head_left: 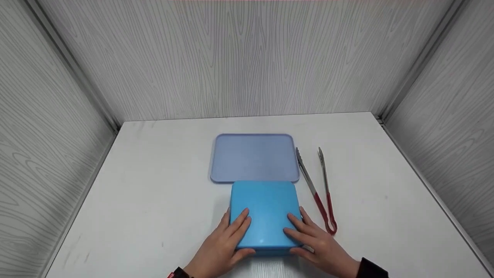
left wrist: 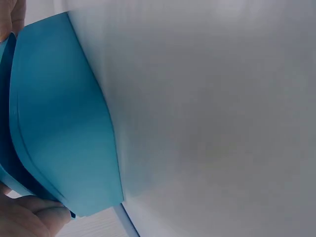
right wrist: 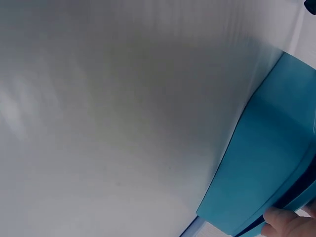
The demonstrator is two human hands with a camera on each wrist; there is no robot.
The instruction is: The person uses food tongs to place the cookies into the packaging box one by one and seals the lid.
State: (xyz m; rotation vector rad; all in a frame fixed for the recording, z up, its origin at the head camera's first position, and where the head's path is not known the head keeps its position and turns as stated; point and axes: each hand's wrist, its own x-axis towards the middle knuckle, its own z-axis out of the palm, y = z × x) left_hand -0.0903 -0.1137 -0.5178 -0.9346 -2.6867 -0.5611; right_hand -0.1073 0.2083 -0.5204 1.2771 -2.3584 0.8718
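Observation:
A light-blue lid (head_left: 266, 212) covers a blue box (left wrist: 64, 113) at the front of the table. My left hand (head_left: 220, 247) grips the lid at its left side, some fingers on top and the thumb at the front edge. On the opposite side my right hand (head_left: 322, 245) holds the lid in the same way. Both wrist views show a dark gap between the lid and the box wall, with fingertips (right wrist: 279, 219) at the lid's edge. What is inside the box is hidden.
Just behind the box lies a flat lavender-blue tray (head_left: 252, 158). Metal tongs with red handles (head_left: 320, 203) rest spread apart to the right of the tray and box. Grey wood-grain panels (head_left: 247, 58) enclose the white table (head_left: 154, 185) at the back and both sides.

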